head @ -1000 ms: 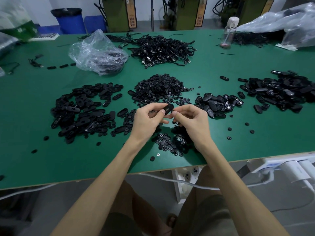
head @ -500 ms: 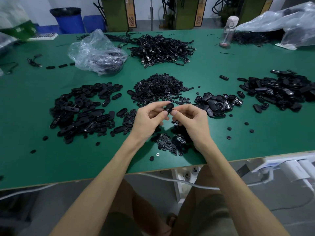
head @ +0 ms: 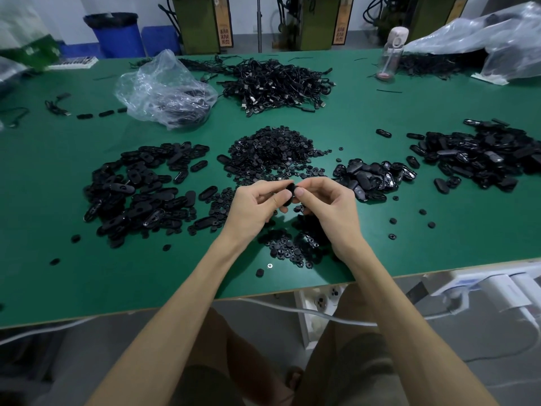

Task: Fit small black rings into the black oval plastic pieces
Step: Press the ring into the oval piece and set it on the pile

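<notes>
My left hand (head: 257, 205) and my right hand (head: 329, 208) meet above the middle of the green table (head: 58, 273). Between their fingertips they pinch one black oval plastic piece (head: 289, 192), held on edge. Whether a ring sits in it is hidden by my fingers. Under my hands lies a small heap of black rings (head: 289, 247). A bigger mound of rings (head: 272, 150) lies just beyond. A wide pile of oval pieces (head: 140, 189) spreads to the left. Glossier oval pieces (head: 371, 177) lie right of my hands.
Another large pile of black parts (head: 486, 156) covers the right side. At the back are a tangle of black cables (head: 278, 83), a clear plastic bag (head: 164, 89) and a bottle (head: 390, 54). Loose rings dot the table near its front edge (head: 424, 271).
Both hands have stayed together over the rings. The oval piece has been turned between the fingertips, from lying flatter to standing more on edge.
</notes>
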Motion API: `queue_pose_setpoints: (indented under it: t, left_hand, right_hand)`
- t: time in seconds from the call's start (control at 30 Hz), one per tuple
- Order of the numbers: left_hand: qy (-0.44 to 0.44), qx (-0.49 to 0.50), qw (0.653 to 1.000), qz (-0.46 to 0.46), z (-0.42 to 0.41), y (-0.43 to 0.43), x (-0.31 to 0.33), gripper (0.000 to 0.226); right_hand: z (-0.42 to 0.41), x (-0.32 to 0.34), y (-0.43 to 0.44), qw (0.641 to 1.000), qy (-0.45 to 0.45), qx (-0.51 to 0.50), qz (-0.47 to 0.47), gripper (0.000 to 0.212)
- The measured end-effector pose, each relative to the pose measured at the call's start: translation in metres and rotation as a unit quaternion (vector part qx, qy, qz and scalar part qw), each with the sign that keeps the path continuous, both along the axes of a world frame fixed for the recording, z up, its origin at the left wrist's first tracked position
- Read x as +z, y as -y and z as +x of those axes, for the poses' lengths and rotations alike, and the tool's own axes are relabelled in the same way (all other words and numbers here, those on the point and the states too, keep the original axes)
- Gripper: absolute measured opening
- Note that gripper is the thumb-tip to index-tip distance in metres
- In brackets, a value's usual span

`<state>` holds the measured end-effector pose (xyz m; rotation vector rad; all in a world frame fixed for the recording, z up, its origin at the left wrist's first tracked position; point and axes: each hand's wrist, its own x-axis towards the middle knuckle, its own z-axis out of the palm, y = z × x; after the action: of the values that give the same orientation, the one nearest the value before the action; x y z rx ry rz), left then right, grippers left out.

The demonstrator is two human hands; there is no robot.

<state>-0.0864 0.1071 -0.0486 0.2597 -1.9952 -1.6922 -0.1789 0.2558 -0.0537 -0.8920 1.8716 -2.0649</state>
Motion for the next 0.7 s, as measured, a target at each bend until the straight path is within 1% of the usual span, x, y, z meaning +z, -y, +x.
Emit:
queue_pose_setpoints:
  t: [0.13,0.33,0.43,0.6,0.7]
  left_hand:
    - [0.003,-0.014,0.999,0.032,0.0011,0.0007,-0.0007,0.03]
    - [-0.018,-0.044,0.997,0.068,0.0001,-0.0029,-0.0005,0.04]
    - [-0.019,-0.047,0.995,0.08,0.0007,-0.0013,-0.001,0.04]
    - [-0.017,-0.042,0.996,0.07,0.0016,-0.0009,-0.0011,0.032]
    - [-0.021,-0.03,0.995,0.088,0.0014,-0.0004,-0.0011,0.025]
  right_hand:
    - [-0.0009,0.0,0.0,1.0,0.0,0.006,-0.002,0.004]
    - [-0.0018,-0.0007,-0.0001,1.0,-0.027,0.002,0.003,0.005]
    - [-0.0009,-0.0003,0.0005,0.999,-0.04,-0.004,0.013,0.005]
    - [0.0002,0.0009,0.0001,0.996,-0.07,-0.03,0.047,0.004]
    - [0.002,0.0026,0.0005,0.993,-0.088,-0.03,0.068,0.004]
